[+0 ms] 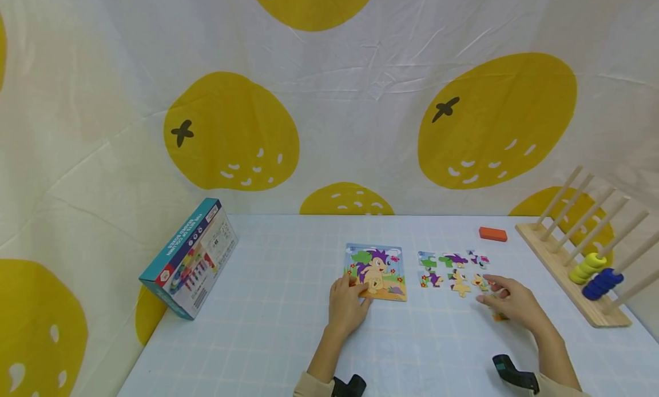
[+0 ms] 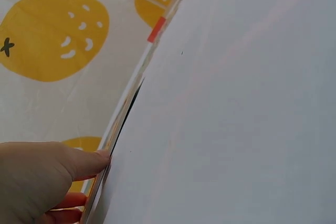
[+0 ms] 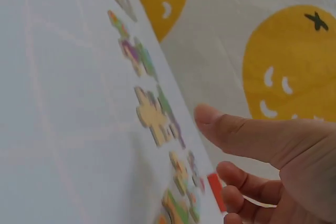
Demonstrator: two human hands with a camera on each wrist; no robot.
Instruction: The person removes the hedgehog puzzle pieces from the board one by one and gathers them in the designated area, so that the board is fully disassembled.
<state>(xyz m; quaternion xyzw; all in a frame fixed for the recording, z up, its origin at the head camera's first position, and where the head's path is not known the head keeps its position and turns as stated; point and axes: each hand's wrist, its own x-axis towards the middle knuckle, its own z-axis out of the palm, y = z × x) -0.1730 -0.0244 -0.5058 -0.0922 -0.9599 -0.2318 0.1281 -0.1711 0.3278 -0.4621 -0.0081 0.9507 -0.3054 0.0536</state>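
Note:
My left hand holds the lower left corner of a square puzzle board with a purple-spined hedgehog picture. In the left wrist view the thumb presses against the board's edge, and the other fingers are partly hidden. To the right of the board, several loose puzzle pieces lie in rough rows. My right hand hovers beside the rightmost pieces, thumb and fingertips apart. No piece shows between those fingers in the right wrist view, where the hedgehog-body piece lies on the table. An orange-and-green piece is partly covered by the right hand.
A toy box stands tilted at the table's left. An orange-red block lies behind the pieces. On the right is a wooden peg rack with yellow rings and blue rings. A patterned curtain hangs behind the table.

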